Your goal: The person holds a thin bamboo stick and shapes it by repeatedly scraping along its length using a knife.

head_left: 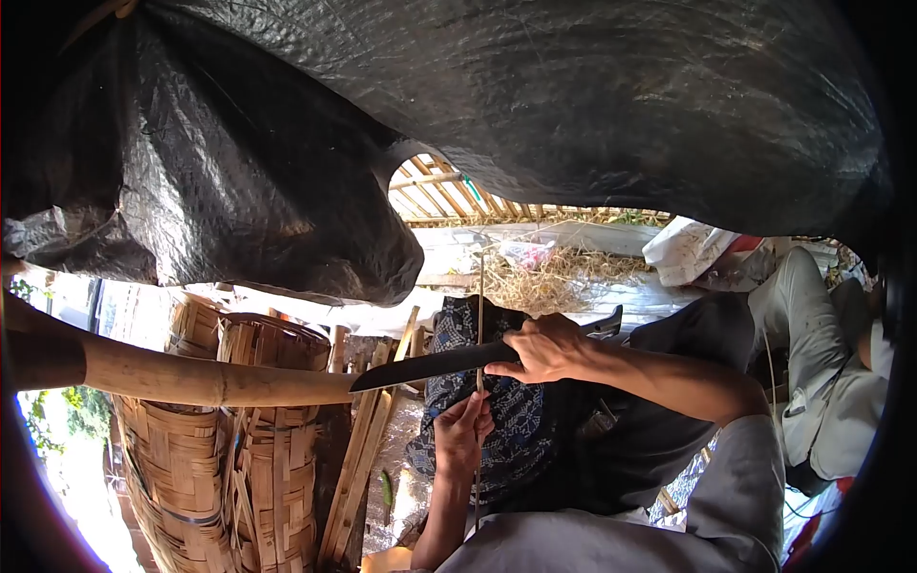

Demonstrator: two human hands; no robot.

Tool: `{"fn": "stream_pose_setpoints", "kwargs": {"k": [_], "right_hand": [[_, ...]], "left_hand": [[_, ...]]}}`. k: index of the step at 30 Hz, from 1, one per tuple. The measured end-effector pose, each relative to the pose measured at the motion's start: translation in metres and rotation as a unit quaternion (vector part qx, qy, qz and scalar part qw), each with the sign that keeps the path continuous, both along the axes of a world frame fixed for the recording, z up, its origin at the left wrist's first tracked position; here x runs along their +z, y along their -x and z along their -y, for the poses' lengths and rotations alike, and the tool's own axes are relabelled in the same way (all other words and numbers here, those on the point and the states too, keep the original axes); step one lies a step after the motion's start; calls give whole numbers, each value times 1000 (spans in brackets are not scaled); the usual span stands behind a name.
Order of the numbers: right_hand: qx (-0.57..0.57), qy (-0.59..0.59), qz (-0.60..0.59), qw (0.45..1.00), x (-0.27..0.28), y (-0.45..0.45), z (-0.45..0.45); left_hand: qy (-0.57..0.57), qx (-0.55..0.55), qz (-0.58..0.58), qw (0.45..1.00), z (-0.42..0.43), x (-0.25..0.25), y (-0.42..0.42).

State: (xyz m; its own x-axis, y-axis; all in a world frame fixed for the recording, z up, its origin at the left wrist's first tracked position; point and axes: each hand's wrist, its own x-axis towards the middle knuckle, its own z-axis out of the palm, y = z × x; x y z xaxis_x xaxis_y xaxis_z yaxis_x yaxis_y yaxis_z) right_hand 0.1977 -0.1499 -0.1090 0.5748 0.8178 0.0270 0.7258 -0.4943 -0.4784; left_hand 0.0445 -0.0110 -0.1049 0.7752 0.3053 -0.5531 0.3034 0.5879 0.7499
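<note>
My right hand point(544, 350) is wrapped round the handle end of a large machete-like knife point(420, 363). Its long dark blade points left, lying across a thin bamboo strip point(481, 306). Below the blade, my left hand point(462, 430) pinches that strip between thumb and fingers. The strip runs nearly straight up and down in the view, passing over a dark blue patterned cloth point(516, 439) on my lap. Whether the cutting edge bites into the strip cannot be made out. The knife's handle is mostly hidden inside my right fist.
A thick bamboo pole point(229, 377) reaches in from the left, near the knife tip. Woven bamboo baskets point(272, 458) stand behind it, beside split bamboo slats point(358, 468). Black plastic sheeting point(611, 95) hangs overhead. Another person's bent leg point(798, 315) is at right; dry straw point(549, 282) lies ahead.
</note>
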Motion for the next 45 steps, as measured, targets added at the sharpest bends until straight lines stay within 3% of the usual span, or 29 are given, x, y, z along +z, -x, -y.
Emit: {"fn": "stream_pose_setpoints", "kwargs": {"k": [1,2,4,6,8,10,12,16,20,22,26,29,30,31,32,35,38,40,42,44,45], "right_hand": [[16,47,-37,998,1,-4,0],[-16,-13,-107,994,-9,-9,2],[-52,99,-24,993,-8,-36,4],[-220,11,-184,958,-20,-93,17],[-358,15,-213,909,-14,-132,38],[-331,21,-36,943,-3,-131,45],[-289,7,-169,942,-3,-113,36],[-179,-8,-222,958,-2,-62,14],[-54,-43,-124,990,11,-12,11],[-27,-1,-126,992,7,2,4],[25,19,-18,999,-3,13,1],[5,-36,28,999,-15,8,2],[-14,-22,-58,998,-25,0,2],[-53,-38,-23,998,-19,-11,5],[-108,38,-44,992,-18,-28,5],[-258,27,-243,935,-9,-86,20],[-259,-18,-44,965,-21,-94,33],[-235,-45,-136,961,-14,-76,24],[-210,1,-212,955,4,-56,15],[-112,-129,-180,969,-6,-34,10],[-78,-121,-162,976,-9,-24,8]], "left_hand": [[-18,6,0,1000,1,-1,0],[-17,8,-5,1000,1,0,-4],[-39,-1,2,999,5,0,-8],[-86,-11,-16,996,4,-2,3],[-89,36,-26,995,3,3,18],[-76,52,-31,995,-1,3,15],[-57,37,-27,997,1,-1,6],[-69,39,-29,996,2,0,5],[-67,38,-17,997,1,-3,5],[-75,50,-8,996,0,-3,5],[-88,57,-1,994,4,-4,5],[-107,68,0,992,6,-7,5],[-120,73,-2,990,7,-7,6],[-132,77,-4,988,7,-7,7],[-129,78,-6,989,9,-5,8],[-217,78,-20,973,14,2,11],[-207,93,-11,974,8,-1,12],[-197,88,-11,976,7,-1,9],[-197,73,-14,978,5,-2,7],[-192,70,-8,979,3,-2,7],[-186,68,-1,980,3,-2,7]]}}
